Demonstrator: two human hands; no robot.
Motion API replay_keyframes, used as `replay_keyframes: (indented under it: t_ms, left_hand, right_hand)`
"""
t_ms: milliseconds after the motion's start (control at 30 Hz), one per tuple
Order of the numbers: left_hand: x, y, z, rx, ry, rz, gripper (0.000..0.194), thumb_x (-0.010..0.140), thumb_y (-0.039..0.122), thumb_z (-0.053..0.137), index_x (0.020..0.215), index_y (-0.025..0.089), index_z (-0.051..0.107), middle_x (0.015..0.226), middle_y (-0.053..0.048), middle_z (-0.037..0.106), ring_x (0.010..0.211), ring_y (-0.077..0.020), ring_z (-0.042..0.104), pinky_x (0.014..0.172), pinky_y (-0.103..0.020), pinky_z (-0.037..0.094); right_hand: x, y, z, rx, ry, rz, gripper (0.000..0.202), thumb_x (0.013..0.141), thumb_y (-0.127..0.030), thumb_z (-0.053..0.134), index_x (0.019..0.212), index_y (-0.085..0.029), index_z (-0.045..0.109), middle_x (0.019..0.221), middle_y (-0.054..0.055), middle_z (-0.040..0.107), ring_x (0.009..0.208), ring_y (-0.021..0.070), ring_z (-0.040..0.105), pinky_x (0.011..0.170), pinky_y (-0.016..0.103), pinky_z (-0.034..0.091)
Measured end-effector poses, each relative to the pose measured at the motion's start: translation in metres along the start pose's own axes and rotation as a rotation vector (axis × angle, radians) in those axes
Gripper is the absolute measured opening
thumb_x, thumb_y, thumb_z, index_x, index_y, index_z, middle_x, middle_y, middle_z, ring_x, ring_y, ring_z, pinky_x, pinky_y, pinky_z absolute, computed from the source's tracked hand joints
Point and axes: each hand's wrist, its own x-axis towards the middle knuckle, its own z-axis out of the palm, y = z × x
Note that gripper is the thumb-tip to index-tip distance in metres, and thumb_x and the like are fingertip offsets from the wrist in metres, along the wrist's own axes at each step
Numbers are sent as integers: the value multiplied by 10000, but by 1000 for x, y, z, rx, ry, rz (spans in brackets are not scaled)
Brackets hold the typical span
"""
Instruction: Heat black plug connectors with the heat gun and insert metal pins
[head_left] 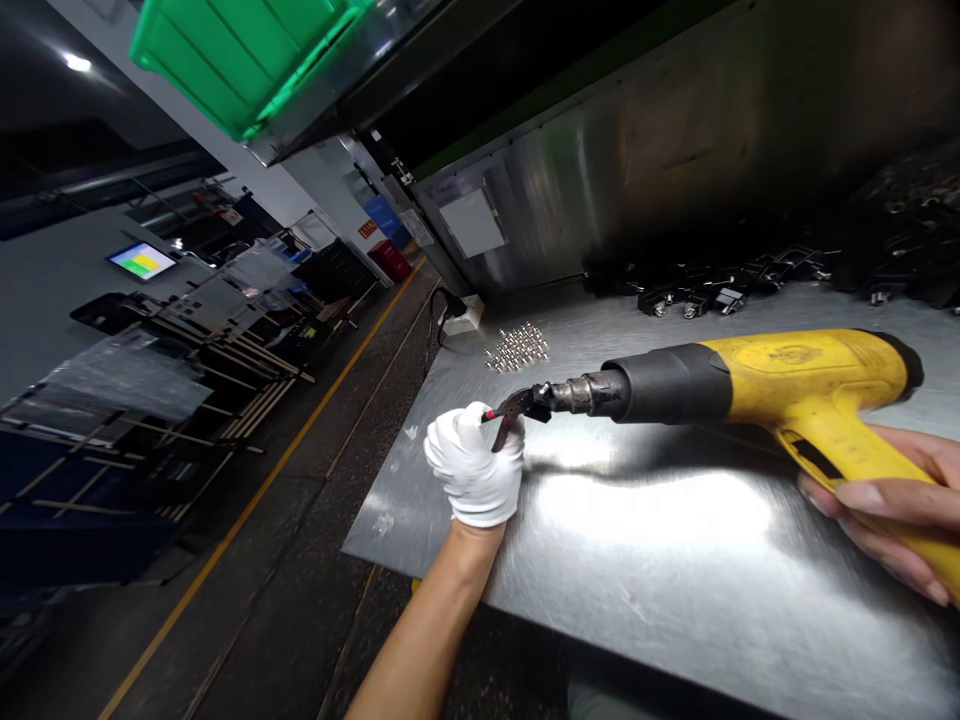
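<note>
My left hand [476,467], in a white glove, is closed around the red-and-black handles of a pair of pliers [513,406]. In the jaws sits a small black part [538,403] with a bit of metal on it; its exact kind is hard to make out. My bare right hand [885,510] grips the handle of a yellow heat gun [810,375]. The gun lies level, its stepped metal nozzle [581,393] pointing left, right up against the black part. Whether nozzle and part touch, I cannot tell.
Small silvery metal pieces [517,347] lie grouped on the metal table [637,600]. Black parts with metal ends [727,285] are heaped along the back. A white power socket [463,316] with a black plug stands at the back left corner. Overhead hangs a green bin [240,60].
</note>
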Motion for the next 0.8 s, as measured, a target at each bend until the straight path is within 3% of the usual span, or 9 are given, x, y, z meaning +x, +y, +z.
replay_keyframes:
  t_ms: [100,333,533,800]
  left_hand:
    - [-1,-2,2,4,-10,-8,310,841,359,695,1056,145,628,939,-129,615,918,-282,563,843,-413,443]
    - [-3,-3,3,-21,2,-17,282,839,321,674,1066,170,601,954,-108,607,919,-266,566,858,-406,451]
    - [-1,-1,1,-44,-2,-14,268,841,305,664,1064,177,589,948,-99,606,911,-260,567,852,-401,451]
    - [-2,-2,1,-54,-16,-30,262,849,319,660,1061,182,590,947,-93,606,911,-251,572,852,-397,451]
  right_hand:
    - [0,3,-4,19,-192,103,280,760,-554,774,818,-291,698,490,95,564,408,183,515,425,355,446]
    - [7,13,-13,-22,-206,53,294,812,-602,712,827,-311,683,480,55,555,407,213,518,423,365,491]
    - [2,7,-8,41,-148,115,298,772,-571,769,812,-295,667,503,71,556,407,178,505,421,350,451]
    - [5,10,-9,72,-170,133,246,803,-525,762,828,-292,687,511,88,551,428,173,504,452,366,464]
